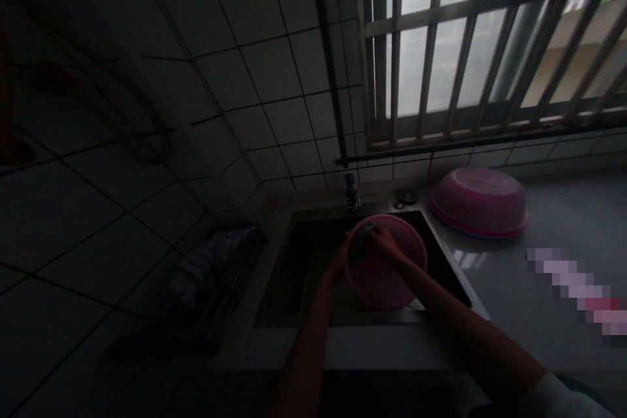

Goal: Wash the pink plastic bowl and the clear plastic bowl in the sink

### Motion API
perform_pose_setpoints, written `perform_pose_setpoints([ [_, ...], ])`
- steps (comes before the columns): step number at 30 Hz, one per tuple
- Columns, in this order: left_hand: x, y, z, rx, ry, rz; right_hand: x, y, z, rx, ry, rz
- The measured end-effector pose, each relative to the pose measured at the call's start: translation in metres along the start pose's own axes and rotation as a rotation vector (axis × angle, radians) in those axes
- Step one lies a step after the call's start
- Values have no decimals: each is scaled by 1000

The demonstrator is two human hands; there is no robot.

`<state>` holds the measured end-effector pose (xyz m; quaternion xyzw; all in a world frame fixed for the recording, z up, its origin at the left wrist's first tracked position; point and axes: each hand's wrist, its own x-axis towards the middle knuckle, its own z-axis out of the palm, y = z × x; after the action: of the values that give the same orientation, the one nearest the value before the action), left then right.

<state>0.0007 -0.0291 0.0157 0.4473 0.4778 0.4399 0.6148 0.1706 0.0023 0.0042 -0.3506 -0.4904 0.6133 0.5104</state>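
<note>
A round pink basin (386, 287) is tilted inside the sink (287, 287), its open side facing me. At its left rim is my left hand (337, 262), closed on the edge, with the fingertips partly hidden behind the basin. Inside the basin, near the upper left of its wall, my right hand (385, 243) is closed on a dark grey-green cloth or pad (363, 234). The dim light hides its exact kind. It lies against the basin's inner side.
A chrome faucet (351, 192) rises behind the sink. Another pink basin (477, 202) lies upside down on the right counter (548, 209), near a blurred-out patch (578, 281). A striped cloth (210, 261) hangs over a dark rack at left. A barred window (455, 46) is above.
</note>
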Motion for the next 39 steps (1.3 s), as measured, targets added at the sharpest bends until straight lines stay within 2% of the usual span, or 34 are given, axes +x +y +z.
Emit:
perform_pose_setpoints([
  [1,1,-1,0,7,-3,30,2,-3,-3,-1,31,-12],
  [3,1,-3,-2,35,3,101,1,-1,-2,-26,-19,-2],
  [7,-1,-3,-8,98,27,201,-9,20,14,-86,-349,101],
  [9,0,-3,-10,104,33,215,-10,29,17,-112,-442,128],
  [11,3,-5,-9,89,12,224,-6,29,11,-136,-365,87],
  [15,9,-11,-6,60,-34,228,12,15,-14,-178,24,-69],
  [17,8,-10,-6,63,-29,221,16,14,-20,-200,54,-87],
  [19,4,-7,-6,82,-18,216,13,21,-14,-214,-80,-45],
  [22,-1,-1,-8,117,-5,217,0,38,4,-223,-370,48],
  [24,-2,-1,-8,121,-1,213,-6,44,11,-211,-471,100],
  [26,0,-2,-8,86,-5,204,-5,39,9,-184,-417,109],
  [30,4,-5,-4,13,-20,193,9,14,-11,-139,-24,-61],
  [32,3,-4,-2,8,-22,186,12,6,-16,-138,78,-110],
  [34,0,-2,-2,8,-29,175,8,7,-10,-140,3,-79],
  [37,-5,2,-4,60,-22,179,-5,19,10,-133,-300,52],
  [39,-5,2,-5,79,-11,191,-10,24,17,-96,-391,115],
])
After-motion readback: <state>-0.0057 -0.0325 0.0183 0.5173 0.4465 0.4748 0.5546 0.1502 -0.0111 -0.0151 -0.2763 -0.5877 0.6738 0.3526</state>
